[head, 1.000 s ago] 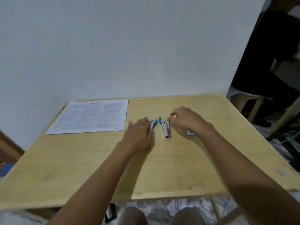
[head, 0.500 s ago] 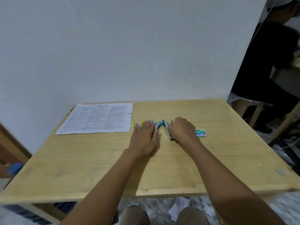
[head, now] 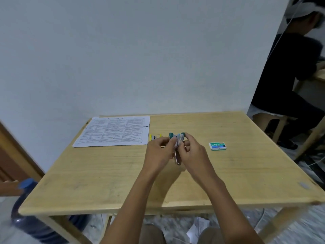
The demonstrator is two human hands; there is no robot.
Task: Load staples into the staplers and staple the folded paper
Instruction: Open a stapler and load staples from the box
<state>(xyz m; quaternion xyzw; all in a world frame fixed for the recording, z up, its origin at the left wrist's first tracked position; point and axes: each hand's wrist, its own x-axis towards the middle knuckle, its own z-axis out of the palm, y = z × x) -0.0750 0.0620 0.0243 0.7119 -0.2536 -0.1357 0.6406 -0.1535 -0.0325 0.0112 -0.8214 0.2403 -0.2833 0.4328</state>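
Near edge: bare wooden table (head: pixel 105 182). Mid-table, between both hands: teal stapler (head: pixel 177 158), metal end toward the near edge. Left hand (head: pixel 158 153): fingers curled, pinches the stapler's left side. Right hand (head: pixel 192 152): fingers curled, grips its right side. Just behind the left hand: yellow stapler (head: pixel 155 137), lies on the table. Right, well apart: staple box (head: pixel 217 146), lies flat. Far left: printed paper (head: pixel 114 131), lies flat near the wall.

Left hand (head: pixel 158 153), right hand (head: pixel 194 154), forearms (head: pixel 135 198) bare; knees (head: pixel 152 234) in brownish fabric, prob. trousers.
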